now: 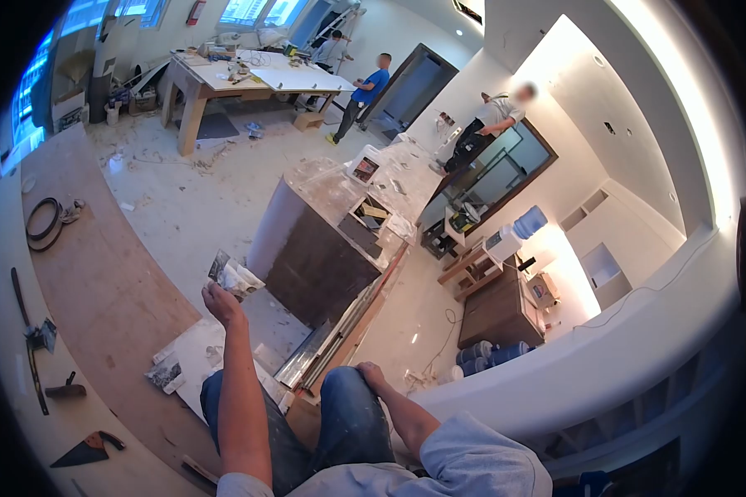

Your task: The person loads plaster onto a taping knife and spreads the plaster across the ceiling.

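My left hand [224,304] is raised in front of me, its fingers closed on a creased white-and-dark sheet [240,277]; I cannot make out exactly what it is. My right hand [372,376] lies on my jeans-covered knee [348,389], with nothing visible in it. Below my left hand is a white board [195,344] spread over the brown sheeting, with a white-and-dark piece [167,374] at its edge. Several metal strips [315,352] lie lengthwise beside my legs.
At left lie a triangular trowel [87,450], a hammer-like tool [37,335] and a coiled black belt [45,224]. Ahead stands a dusty brown-sided counter [323,240]. Farther back are a worktable [249,74], a person in blue [371,87] and another person [489,124] by a doorway.
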A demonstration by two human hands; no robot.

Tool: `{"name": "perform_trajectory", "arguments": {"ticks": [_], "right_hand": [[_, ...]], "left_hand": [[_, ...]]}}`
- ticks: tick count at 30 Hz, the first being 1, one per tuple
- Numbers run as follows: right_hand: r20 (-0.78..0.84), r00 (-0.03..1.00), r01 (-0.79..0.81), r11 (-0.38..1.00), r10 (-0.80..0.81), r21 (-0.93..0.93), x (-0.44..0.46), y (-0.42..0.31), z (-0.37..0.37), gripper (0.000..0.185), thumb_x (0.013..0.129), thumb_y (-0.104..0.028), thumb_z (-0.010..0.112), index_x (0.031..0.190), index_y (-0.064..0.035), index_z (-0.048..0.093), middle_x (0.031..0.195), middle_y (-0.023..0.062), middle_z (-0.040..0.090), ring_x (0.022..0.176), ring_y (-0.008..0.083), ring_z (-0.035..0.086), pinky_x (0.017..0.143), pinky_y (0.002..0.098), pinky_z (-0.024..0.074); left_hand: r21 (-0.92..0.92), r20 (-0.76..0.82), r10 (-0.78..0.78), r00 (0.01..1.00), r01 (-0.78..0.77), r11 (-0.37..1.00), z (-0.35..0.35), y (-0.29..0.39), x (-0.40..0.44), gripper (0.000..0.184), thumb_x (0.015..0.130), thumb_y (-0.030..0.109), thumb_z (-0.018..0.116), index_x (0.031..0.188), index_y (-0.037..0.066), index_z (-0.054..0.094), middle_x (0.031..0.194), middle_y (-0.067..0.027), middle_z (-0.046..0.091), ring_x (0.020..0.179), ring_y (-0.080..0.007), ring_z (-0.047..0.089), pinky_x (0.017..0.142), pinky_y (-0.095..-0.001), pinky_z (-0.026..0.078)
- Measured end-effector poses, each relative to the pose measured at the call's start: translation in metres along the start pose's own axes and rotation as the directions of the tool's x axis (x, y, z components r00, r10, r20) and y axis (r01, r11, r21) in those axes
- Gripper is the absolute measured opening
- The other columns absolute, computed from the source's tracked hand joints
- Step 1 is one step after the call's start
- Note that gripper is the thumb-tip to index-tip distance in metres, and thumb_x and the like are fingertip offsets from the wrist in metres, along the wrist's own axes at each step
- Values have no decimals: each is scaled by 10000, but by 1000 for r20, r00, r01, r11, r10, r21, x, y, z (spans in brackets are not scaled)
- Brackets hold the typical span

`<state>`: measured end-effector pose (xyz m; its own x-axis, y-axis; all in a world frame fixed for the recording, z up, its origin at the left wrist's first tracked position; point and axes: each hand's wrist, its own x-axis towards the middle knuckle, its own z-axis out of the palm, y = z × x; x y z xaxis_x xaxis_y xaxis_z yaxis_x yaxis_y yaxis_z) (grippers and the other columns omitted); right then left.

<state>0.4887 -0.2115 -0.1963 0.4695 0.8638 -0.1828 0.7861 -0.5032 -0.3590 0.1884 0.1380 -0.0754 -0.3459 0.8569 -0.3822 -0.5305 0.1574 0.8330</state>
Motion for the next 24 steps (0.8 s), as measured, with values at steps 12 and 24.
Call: {"name": "perform_trajectory", "arguments": {"ticks": [12,24], "right_hand": [[24,986,-164,942,164,293,5,-2,1,362,821,-336,523,948,-41,690,957,138,662,897,262,616,852,352,461],[-19,976,-205,948,216,245,4,-7,-5,335,784,-344,572,892,-48,684,923,158,676,875,279,642,806,366,484]], "left_hand": [[9,-13,39,999,-38,999,-7,4,1,362,943,256,359,972,-78,495,992,-260,563,905,-365,568,834,-431,437],[63,-1,70,998,-70,996,-18,22,-3,396,941,273,373,1043,-86,506,1070,-270,560,967,-361,568,868,-413,439]]}}
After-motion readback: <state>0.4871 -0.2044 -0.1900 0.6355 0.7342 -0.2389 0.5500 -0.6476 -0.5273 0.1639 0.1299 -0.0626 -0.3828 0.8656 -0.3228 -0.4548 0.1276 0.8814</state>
